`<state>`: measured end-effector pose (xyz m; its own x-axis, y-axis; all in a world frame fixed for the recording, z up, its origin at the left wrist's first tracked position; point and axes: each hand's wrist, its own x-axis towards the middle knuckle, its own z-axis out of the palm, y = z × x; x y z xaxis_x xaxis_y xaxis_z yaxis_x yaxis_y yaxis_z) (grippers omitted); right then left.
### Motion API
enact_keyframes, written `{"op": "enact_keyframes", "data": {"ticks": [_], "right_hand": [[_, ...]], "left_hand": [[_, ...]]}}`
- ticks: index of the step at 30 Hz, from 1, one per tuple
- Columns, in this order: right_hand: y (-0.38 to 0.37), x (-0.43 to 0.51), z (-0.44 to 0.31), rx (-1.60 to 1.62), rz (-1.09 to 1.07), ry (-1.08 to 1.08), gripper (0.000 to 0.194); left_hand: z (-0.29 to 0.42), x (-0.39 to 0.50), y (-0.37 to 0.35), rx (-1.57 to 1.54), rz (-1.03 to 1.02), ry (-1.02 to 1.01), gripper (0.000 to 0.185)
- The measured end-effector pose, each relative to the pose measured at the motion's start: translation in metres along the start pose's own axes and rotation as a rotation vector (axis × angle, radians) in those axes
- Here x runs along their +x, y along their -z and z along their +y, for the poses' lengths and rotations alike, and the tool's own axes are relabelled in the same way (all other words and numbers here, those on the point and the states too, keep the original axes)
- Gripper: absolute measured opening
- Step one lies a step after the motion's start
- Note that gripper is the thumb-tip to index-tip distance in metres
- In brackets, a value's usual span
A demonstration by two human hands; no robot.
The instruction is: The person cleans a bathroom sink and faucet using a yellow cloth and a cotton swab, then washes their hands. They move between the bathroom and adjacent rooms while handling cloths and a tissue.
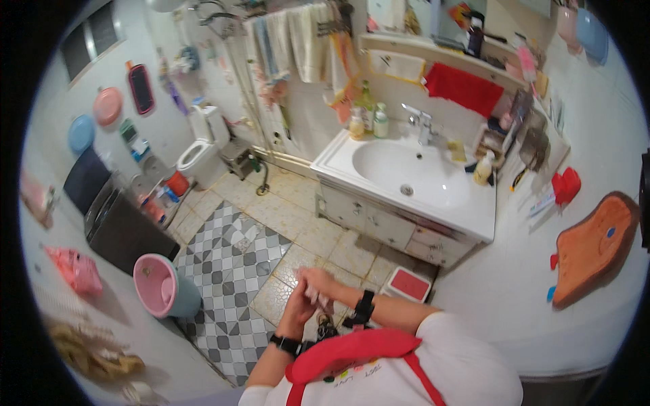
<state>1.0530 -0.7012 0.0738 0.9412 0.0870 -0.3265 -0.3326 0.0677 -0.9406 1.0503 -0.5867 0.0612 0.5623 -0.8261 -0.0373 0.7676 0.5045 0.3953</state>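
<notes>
My left hand (pixel 298 302) and my right hand (pixel 320 283) meet low in front of my body, over the tiled floor. A small pale, crumpled piece, perhaps cloth or tissue, shows between them; which hand grips it is unclear. Black straps circle both wrists. Ahead and to the right of my hands stands a white washbasin (pixel 376 170) with a chrome faucet (pixel 425 133). Pump bottles (pixel 381 124) stand at its back left, and another pump bottle (pixel 484 168) stands on its right side.
A blue-and-pink bucket (pixel 187 299) stands left on a grey patterned mat (pixel 223 284). Beyond it are a dark washing machine (pixel 129 236) and a white toilet (pixel 203 157). A white-and-red step stool or scale (pixel 409 285) lies by the vanity cabinet (pixel 388 228). Towels (pixel 304 48) hang on the back wall.
</notes>
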Motion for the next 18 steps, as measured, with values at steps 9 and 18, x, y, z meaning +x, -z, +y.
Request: {"op": "enact_keyframes", "data": {"ticks": [9,18], "right_hand": [[0.123,0.084,-0.068,0.531,0.538,0.275,0.025],[0.270,0.098,-0.094,0.754,0.716,0.253,0.020]], "left_hand": [[0.089,0.185,0.021,0.115,0.091,0.301,0.051],[0.083,0.351,-0.006,0.207,0.107,0.429,0.039]]}}
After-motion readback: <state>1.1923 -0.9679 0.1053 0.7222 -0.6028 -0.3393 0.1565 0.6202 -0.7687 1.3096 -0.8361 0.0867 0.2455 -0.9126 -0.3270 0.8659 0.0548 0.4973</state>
